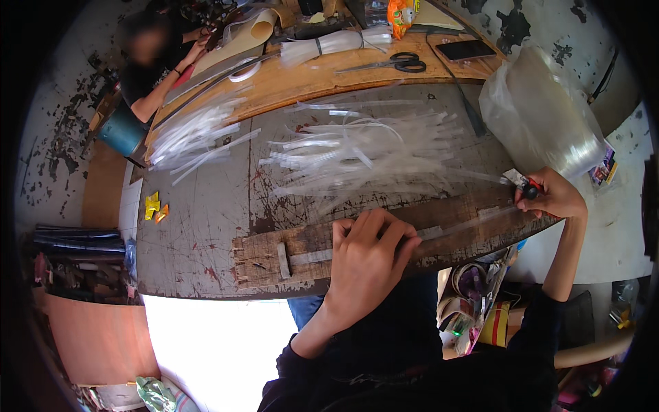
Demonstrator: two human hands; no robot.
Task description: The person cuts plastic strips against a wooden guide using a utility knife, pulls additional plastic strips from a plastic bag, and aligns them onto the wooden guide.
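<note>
A clear strip (309, 257) is laid lengthwise on a worn wooden board (250, 254), itself set along the near edge of the scratched grey surface (199, 226). The strip is covered midway by the left hand (369, 253), whose fingers are bent; whether anything is pinched in that grip cannot be told. In the right grip (557, 196), closed near the board's far right end, a small red-and-black tool with a flat metal piece (525, 184) is held.

Should the strip be pressed too lightly, it could be skewed or slid off line, since little friction is likely offered by smooth plastic. If the metal piece is sharp, which cannot be confirmed, the left fingers could be nicked were the tool drawn towards them. At the small crosswise block (283, 261), the strip could be buckled by a push from the right. Loose strips (371, 147) are heaped just behind the board, so one could be snagged by the tool and dragged across.
</note>
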